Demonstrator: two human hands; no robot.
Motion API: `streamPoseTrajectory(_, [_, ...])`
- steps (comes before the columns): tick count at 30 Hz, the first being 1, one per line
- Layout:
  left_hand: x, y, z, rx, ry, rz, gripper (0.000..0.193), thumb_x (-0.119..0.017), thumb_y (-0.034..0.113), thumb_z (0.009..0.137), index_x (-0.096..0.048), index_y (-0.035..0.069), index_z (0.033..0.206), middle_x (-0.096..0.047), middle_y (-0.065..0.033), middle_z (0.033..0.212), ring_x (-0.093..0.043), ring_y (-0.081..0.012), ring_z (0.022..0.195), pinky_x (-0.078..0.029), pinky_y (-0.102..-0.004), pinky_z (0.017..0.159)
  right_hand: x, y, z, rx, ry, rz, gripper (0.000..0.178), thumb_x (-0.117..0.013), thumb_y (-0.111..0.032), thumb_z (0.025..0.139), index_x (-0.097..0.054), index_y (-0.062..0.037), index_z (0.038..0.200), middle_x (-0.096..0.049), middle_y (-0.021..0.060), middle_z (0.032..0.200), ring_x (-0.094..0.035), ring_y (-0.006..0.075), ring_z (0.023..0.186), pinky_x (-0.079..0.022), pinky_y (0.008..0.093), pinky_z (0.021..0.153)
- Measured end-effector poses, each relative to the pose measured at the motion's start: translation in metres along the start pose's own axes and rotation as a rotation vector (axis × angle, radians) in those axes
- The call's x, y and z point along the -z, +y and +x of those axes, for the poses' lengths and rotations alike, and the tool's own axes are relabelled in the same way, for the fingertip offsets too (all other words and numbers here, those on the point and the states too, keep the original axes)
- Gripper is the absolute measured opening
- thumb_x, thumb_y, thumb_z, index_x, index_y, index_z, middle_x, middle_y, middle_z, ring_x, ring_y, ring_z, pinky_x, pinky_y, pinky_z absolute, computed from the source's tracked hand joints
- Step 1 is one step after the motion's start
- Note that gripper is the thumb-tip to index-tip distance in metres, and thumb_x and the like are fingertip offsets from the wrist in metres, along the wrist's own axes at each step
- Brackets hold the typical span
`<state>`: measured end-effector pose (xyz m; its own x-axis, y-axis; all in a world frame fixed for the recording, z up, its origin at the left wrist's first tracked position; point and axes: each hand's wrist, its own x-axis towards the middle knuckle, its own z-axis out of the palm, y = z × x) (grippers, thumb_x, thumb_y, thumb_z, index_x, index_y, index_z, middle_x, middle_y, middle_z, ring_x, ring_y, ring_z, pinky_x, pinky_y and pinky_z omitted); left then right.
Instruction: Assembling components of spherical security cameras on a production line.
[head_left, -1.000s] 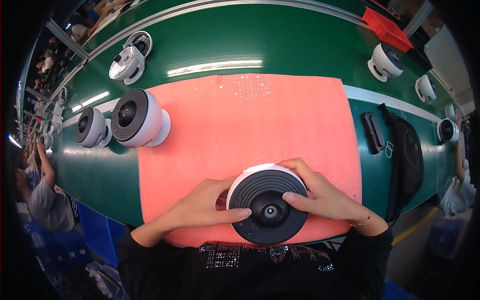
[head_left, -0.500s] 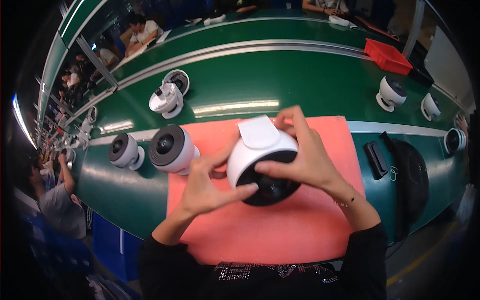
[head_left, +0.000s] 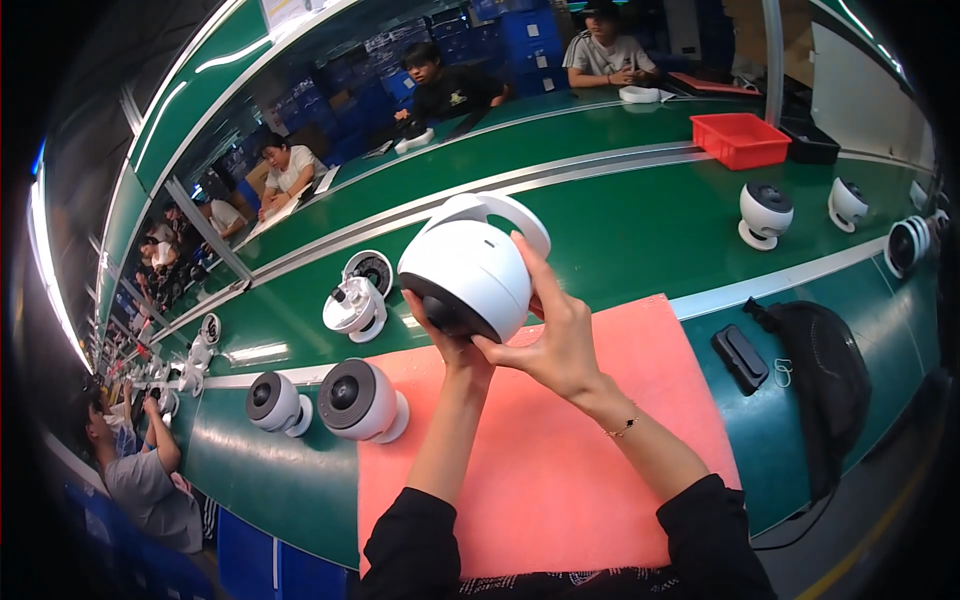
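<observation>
Green workbench surface [head_left: 285,485] stretches across a dim workshop, with long lamps glowing along the left and people seated beyond the far edge. At far left, a co-worker in a grey shirt [head_left: 150,490] sits bent over the bench, arms raised; a blue bin [head_left: 245,548] stands below the bench edge nearby. Next come two white ball-shaped devices with dark round faces, the smaller-looking one [head_left: 280,403] just beside the larger-looking one [head_left: 368,402]. Behind them is an opened white device [head_left: 355,308], its inside showing.

At centre, the left hand [head_left: 458,348] supports a white round device [head_left: 465,270] from below, while the right hand [head_left: 560,345] grips its right side, thumb near the dark face. Both hands hold it in the air, base upward and dark face tilted down and left. Beneath the forearms lies a pink mat [head_left: 560,460]. Farther right are a red tray [head_left: 745,142], a small black case [head_left: 740,358], two upright white devices [head_left: 766,215] and a black pouch [head_left: 825,370].
</observation>
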<state>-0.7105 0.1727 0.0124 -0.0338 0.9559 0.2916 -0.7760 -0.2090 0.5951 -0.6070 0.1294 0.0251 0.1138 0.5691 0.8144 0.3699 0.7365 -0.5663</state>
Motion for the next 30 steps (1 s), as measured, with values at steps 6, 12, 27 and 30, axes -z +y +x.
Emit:
streamPoseTrajectory(6, [0.013,-0.029,0.026,0.133,0.028,0.081,0.076,-0.043,0.069,0.075,-0.036,0.017,0.130,-0.043,-0.0062,0.129,-0.045,-0.0260,0.115,-0.041,-0.0436,0.094,-0.005,0.048,-0.003,-0.179,0.046,0.098,0.090,-0.078,-0.026,0.058,-0.033,-0.0038,0.133,-0.060,0.0159,0.098,-0.062,0.0222,0.077,-0.052,0.0317,0.071])
streamPoseTrajectory(12, [0.052,-0.019,0.057,0.322,0.353,0.145,0.088,-0.068,0.045,0.074,-0.012,0.013,0.133,-0.018,-0.0147,0.134,-0.030,-0.0364,0.125,-0.040,-0.0549,0.088,0.003,0.095,-0.006,-1.030,0.201,0.733,0.055,-0.065,-0.040,0.075,-0.042,-0.0134,0.117,-0.049,0.0095,0.110,-0.055,0.0212,0.095,-0.045,0.0370,0.083])
streamPoseTrajectory(27, [0.267,0.009,0.133,-0.271,0.752,0.023,0.048,-0.066,0.019,0.079,-0.041,0.006,0.117,-0.050,-0.0123,0.114,-0.052,-0.0236,0.103,-0.043,-0.0347,0.086,0.008,0.119,-0.032,-1.205,0.110,0.687,0.068,-0.063,-0.036,0.079,-0.028,-0.0051,0.130,-0.050,0.0144,0.118,-0.053,0.0235,0.100,-0.043,0.0363,0.081])
streamPoseTrajectory(30, [0.252,0.002,0.132,-0.281,0.822,0.019,0.042,-0.064,0.016,0.080,-0.046,-0.001,0.114,-0.052,-0.0152,0.111,-0.053,-0.0235,0.103,-0.043,-0.0333,0.090,0.001,0.106,-0.032,-1.195,0.036,0.558,0.075,-0.064,-0.027,0.079,-0.018,-0.0040,0.134,-0.052,0.0130,0.114,-0.053,0.0221,0.101,-0.043,0.0350,0.083])
